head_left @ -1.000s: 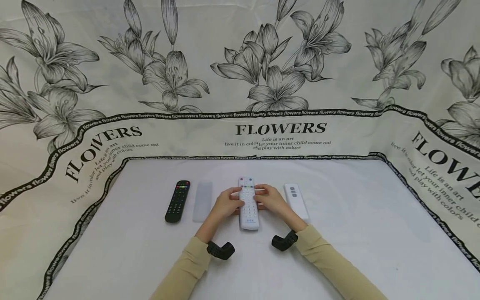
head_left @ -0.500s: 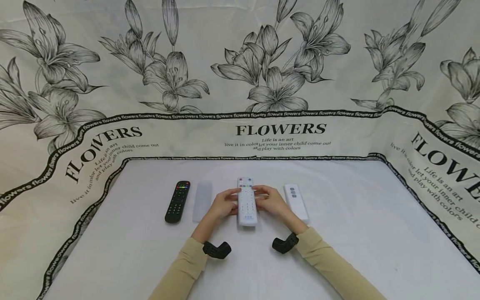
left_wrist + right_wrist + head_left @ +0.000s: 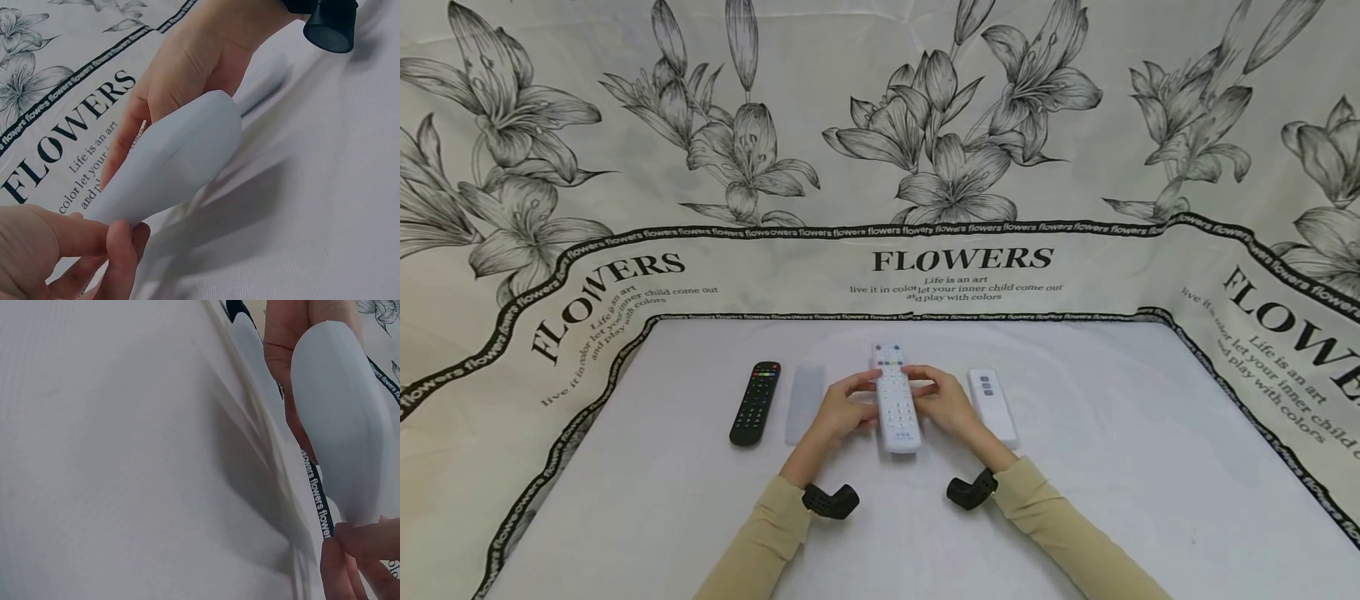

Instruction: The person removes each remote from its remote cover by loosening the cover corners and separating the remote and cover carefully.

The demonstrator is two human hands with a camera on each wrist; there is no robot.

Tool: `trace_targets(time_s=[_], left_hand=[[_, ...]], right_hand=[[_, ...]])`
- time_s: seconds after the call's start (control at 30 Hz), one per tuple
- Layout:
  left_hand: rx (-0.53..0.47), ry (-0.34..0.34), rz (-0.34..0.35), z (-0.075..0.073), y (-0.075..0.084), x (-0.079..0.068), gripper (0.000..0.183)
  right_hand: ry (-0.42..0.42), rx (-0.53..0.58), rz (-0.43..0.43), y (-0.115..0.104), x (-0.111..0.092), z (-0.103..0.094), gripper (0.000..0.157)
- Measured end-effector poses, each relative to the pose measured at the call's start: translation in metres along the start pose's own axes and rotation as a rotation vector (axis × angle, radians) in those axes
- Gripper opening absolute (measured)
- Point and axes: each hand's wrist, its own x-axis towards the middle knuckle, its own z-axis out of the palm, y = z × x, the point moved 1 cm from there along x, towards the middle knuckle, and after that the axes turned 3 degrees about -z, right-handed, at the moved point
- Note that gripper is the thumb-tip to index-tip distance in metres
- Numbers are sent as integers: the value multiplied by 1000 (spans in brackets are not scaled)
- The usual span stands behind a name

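Note:
A white remote control (image 3: 897,412) with several small buttons is held between both hands at the middle of the table. From its left side, my left hand (image 3: 847,406) pinches the edge with curled fingers. On the opposite side my right hand (image 3: 945,404) grips the other edge. The left wrist view shows the smooth underside of the remote control (image 3: 181,153) raised off the cloth, its shadow below. Fingertips of the left hand (image 3: 122,240) meet at its far end. In the right wrist view, fingers of the right hand (image 3: 362,550) pinch that end.
Left of the hands lie a black remote control (image 3: 755,404) and a translucent pale flat sleeve-like piece (image 3: 805,404). A slim white remote control (image 3: 992,404) with 3 grey buttons lies near the right forearm. Flower-printed cloth (image 3: 962,275) rises behind the white table surface (image 3: 1075,467).
The white remote control has shifted slightly away from the body, and its far end now leans a little left. The left wrist has moved slightly left. The other items have stayed put.

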Motion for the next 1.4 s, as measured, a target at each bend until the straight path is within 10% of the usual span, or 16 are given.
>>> trace_targets(time_s=[0.57, 1.07, 1.4], left_hand=[[17, -43, 146, -6, 12, -12, 61], [195, 83, 294, -11, 12, -18, 43], [189, 135, 270, -8, 15, -22, 35]], right_hand=[[-13, -34, -119, -8, -4, -7, 47], [17, -60, -152, -24, -9, -11, 34], [62, 0, -117, -35, -10, -8, 33]])
